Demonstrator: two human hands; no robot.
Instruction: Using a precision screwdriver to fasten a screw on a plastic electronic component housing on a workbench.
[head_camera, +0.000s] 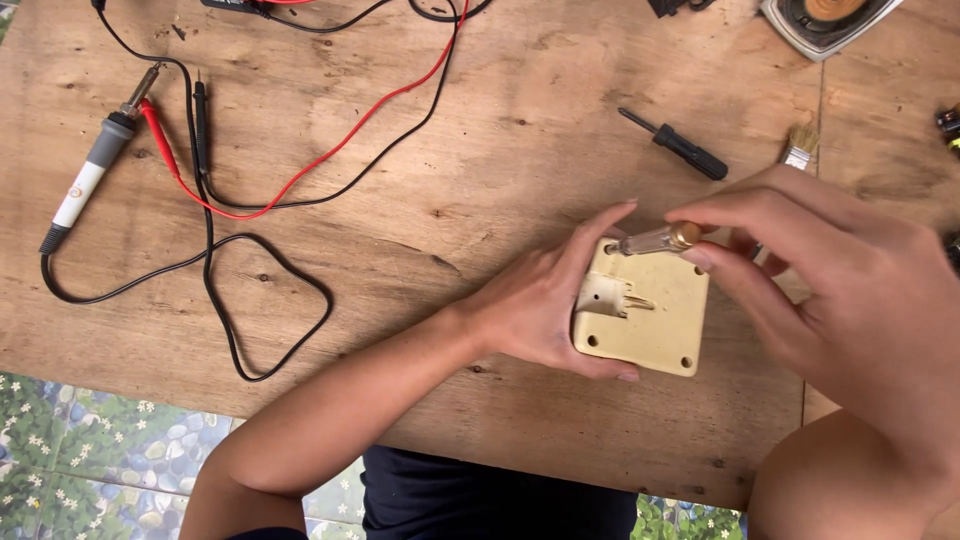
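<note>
A cream square plastic socket plate (655, 325) lies back-side up on the wooden board (480, 200), with metal contacts showing at its middle. My left hand (545, 300) grips its left edge, thumb below and fingers along the top. My right hand (830, 290) pinches a clear-handled screwdriver with a brass cap (655, 239), its tip at the plate's upper left corner hole.
A soldering iron with a white and grey handle (90, 175) lies at the far left, its black cord looping across the board. Red and black test probes (175, 135) trail leads beside it. A black screwdriver (675, 145) and a small brush (798, 147) lie beyond the plate.
</note>
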